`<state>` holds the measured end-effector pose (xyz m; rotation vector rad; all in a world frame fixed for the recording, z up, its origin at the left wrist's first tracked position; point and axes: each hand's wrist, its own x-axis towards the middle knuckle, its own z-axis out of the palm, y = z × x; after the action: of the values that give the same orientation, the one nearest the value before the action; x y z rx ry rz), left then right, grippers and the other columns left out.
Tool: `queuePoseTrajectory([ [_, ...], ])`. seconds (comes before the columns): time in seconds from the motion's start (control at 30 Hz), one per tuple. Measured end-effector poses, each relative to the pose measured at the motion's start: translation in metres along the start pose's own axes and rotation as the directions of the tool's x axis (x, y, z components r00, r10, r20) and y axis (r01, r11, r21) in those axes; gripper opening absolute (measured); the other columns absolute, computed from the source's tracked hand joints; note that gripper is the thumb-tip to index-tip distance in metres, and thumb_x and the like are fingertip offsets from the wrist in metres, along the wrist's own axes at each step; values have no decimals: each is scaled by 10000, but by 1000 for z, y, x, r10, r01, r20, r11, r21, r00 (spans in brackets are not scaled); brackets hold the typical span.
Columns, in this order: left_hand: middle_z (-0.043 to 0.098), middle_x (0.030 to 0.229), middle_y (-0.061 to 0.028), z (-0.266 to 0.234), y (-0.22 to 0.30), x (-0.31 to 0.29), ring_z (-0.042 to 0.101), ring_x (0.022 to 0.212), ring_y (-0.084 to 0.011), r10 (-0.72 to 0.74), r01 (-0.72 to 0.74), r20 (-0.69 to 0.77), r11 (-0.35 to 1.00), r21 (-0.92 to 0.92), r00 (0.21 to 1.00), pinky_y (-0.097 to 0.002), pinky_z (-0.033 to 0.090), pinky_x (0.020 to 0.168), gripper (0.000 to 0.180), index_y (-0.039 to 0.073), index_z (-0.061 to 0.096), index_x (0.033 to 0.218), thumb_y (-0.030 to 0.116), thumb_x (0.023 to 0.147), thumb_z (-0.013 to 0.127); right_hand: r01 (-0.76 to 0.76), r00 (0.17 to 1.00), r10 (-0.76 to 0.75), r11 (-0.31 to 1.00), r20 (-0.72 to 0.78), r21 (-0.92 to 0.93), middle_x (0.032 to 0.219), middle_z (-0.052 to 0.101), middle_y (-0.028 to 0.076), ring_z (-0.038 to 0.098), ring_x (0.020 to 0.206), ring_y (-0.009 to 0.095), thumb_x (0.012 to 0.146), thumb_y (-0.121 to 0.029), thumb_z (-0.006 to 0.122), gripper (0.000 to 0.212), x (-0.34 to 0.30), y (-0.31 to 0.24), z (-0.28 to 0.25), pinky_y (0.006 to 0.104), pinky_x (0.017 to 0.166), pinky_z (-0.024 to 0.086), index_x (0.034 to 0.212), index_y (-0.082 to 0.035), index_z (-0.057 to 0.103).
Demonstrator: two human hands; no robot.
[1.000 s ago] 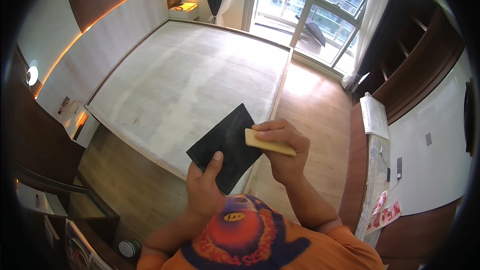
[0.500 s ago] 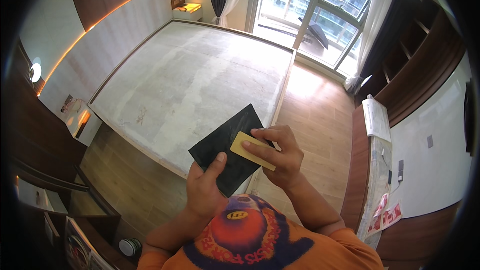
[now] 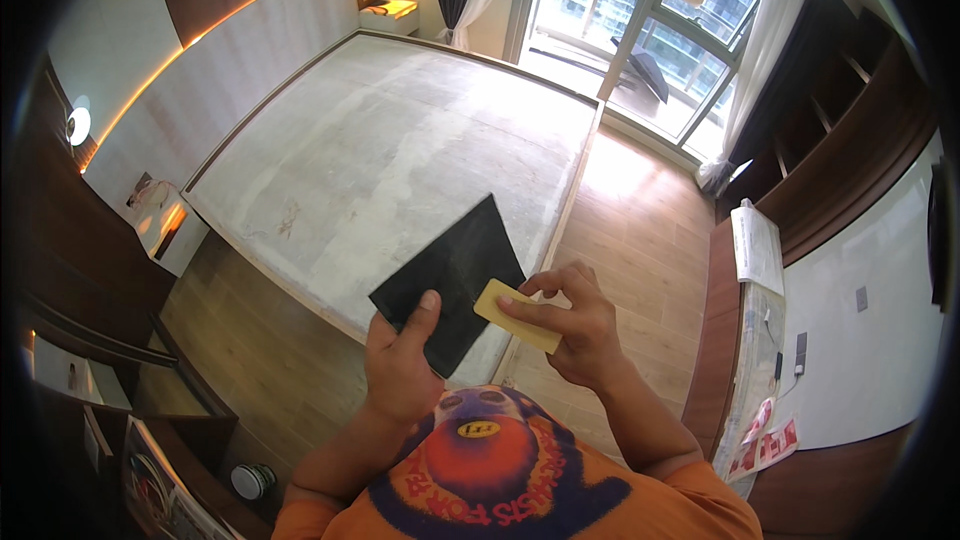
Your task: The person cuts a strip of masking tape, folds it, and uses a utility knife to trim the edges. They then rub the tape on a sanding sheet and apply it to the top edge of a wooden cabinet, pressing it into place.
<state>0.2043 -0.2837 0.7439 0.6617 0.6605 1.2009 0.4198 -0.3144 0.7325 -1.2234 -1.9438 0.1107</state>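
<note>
A dark, flat rectangular panel (image 3: 452, 280) is tilted in front of me. My left hand (image 3: 405, 350) grips its lower left edge, thumb lying on the upper face. In my right hand (image 3: 580, 325) is a small yellow scraper (image 3: 515, 315), pinched between thumb and fingers. The scraper's rounded end overlaps the panel's right edge; whether it touches the surface I cannot tell. Faint streaks mark the panel near the scraper. Beyond my hands lies a grey bed-shaped platform (image 3: 390, 140) with a thin raised rim.
Wood flooring (image 3: 640, 240) runs along the platform's right side and front. To the right stands a long low cabinet (image 3: 712, 330) with wrapped items on it. A round tin (image 3: 252, 481) sits on the floor at lower left. Beside the platform is a white nightstand (image 3: 185, 250).
The scraper has slid toward the lower right, from well over the panel to its right edge. The panel has shifted slightly left and up with my left hand.
</note>
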Motion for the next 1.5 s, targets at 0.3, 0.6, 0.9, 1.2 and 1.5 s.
queuePoseTrajectory([
  [0.3, 671, 1285, -130, -10, -16, 8, 676, 1146, -199, 61, -59, -18, 991, 118, 998, -324, 573, 964, 320, -50, 580, 1350, 114, 1075, 580, -203, 830, 521, -49, 198, 978, 1084, 661, 74, 575, 931, 161, 1076, -116, 519, 346, -4, 5, 13, 301, 832, 455, 1346, 43, 667],
  [0.6, 435, 1629, -233, -1, -30, 16, 457, 1490, -279, 344, -515, 387, 643, 567, 855, -350, 387, 1175, 581, -37, 267, 1641, 6, 1073, 379, -305, 905, 418, 761, -74, 573, 1220, 623, 114, 596, 1037, 200, 1075, -127, 523, 376, 18, -19, 39, 334, 880, 502, 1402, 17, 641],
  [0.9, 380, 1652, -229, -37, -53, 30, 449, 1465, -240, 77, -238, 301, 803, 546, 951, -343, 357, 1193, 762, -59, 164, 1660, -94, 928, 372, -339, 923, 385, 791, 16, 510, 1177, 635, 120, 607, 1081, 212, 1056, -47, 541, 407, 15, -32, 60, 320, 940, 482, 1457, -23, 611],
  [1.2, 598, 1224, -82, -36, -77, 30, 614, 1069, -111, 214, -218, 42, 958, 185, 976, -245, 524, 847, 440, -49, 446, 1472, -17, 1033, 460, -347, 892, 434, 837, -126, 423, 1213, 654, 190, 623, 1123, 336, 1038, -43, 555, 403, 35, -12, 60, 407, 961, 500, 1436, -47, 621],
  [1.5, 506, 1486, -146, -44, -71, 31, 537, 1328, -191, 237, -266, 142, 931, 250, 961, -335, 452, 1104, 592, -37, 226, 1629, 41, 1087, 452, -281, 949, 314, 868, -14, 408, 1207, 641, 154, 586, 1118, 336, 1010, -52, 575, 462, 29, -30, 51, 417, 1002, 455, 1469, -87, 606],
])
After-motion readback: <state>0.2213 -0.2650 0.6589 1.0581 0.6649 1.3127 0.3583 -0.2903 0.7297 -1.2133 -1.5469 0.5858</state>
